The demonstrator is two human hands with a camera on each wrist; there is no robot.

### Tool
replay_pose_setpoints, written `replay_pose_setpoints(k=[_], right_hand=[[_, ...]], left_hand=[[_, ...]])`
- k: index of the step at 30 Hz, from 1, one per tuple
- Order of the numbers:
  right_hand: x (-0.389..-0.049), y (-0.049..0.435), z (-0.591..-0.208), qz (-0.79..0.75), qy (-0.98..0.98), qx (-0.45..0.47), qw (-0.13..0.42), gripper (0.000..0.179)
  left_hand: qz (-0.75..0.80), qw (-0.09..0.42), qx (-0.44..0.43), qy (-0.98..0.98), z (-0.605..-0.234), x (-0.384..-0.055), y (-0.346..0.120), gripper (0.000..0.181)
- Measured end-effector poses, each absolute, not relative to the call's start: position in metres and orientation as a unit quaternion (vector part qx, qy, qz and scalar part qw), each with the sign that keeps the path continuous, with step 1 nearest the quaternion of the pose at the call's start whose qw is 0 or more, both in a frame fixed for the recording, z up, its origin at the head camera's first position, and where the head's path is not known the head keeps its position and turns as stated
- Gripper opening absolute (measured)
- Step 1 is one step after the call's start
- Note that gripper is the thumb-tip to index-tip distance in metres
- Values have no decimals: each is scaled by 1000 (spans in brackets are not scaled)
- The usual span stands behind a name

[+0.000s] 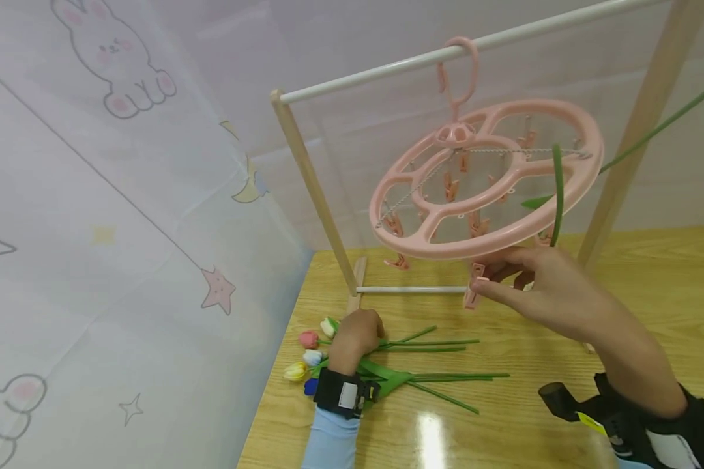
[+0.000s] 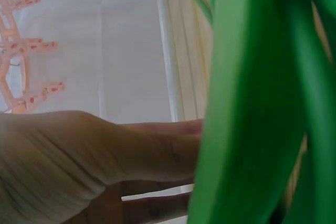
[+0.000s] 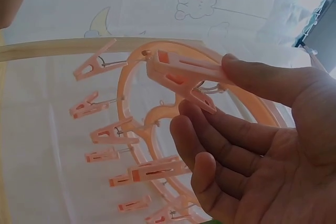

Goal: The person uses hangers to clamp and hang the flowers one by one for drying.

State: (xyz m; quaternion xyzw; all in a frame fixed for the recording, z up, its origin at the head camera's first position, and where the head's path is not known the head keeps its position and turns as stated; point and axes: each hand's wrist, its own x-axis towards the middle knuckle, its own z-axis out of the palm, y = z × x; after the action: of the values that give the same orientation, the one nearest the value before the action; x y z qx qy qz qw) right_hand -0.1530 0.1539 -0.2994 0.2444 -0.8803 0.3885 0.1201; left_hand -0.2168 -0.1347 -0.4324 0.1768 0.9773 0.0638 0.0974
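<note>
My right hand (image 1: pixel 554 293) pinches a pink clothespin (image 3: pixel 181 72) between thumb and fingers, below the rim of a round pink clip hanger (image 1: pixel 493 244). The hanger hooks over a white rod and carries several clothespins. My left hand (image 1: pixel 358 335) is down among artificial tulips lying on the table, near their heads: a pink tulip (image 1: pixel 308 339), a yellow tulip (image 1: pixel 296 372) and others. In the left wrist view a broad green leaf (image 2: pixel 252 103) hides the fingertips of that hand, so its grip cannot be told.
A wooden stand with a white top rod (image 1: pixel 381 73) bears the hanger, its left post (image 1: pixel 317 189) rising from the table (image 1: pixel 504 430). At the hanger's right side a green stem (image 1: pixel 663 133) and a leaf (image 1: pixel 558 195) stick out. A patterned cloth (image 1: pixel 123 228) covers the left side.
</note>
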Motion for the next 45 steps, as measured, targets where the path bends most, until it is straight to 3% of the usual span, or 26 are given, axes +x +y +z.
replay_pose_setpoints(k=[13, 27, 41, 45], right_hand=[[-153, 156, -299, 374, -887, 245, 120, 18], [-153, 155, -299, 372, -888, 246, 116, 20], [-152, 152, -297, 372, -889, 240, 115, 19], [-153, 146, -299, 389, -880, 241, 129, 23]], left_hand=[[57, 121, 175, 976, -431, -215, -138, 10], [133, 135, 212, 959, -396, -204, -145, 5], [232, 53, 319, 917, -356, -183, -157, 8], [296, 0, 366, 882, -348, -181, -151, 11]])
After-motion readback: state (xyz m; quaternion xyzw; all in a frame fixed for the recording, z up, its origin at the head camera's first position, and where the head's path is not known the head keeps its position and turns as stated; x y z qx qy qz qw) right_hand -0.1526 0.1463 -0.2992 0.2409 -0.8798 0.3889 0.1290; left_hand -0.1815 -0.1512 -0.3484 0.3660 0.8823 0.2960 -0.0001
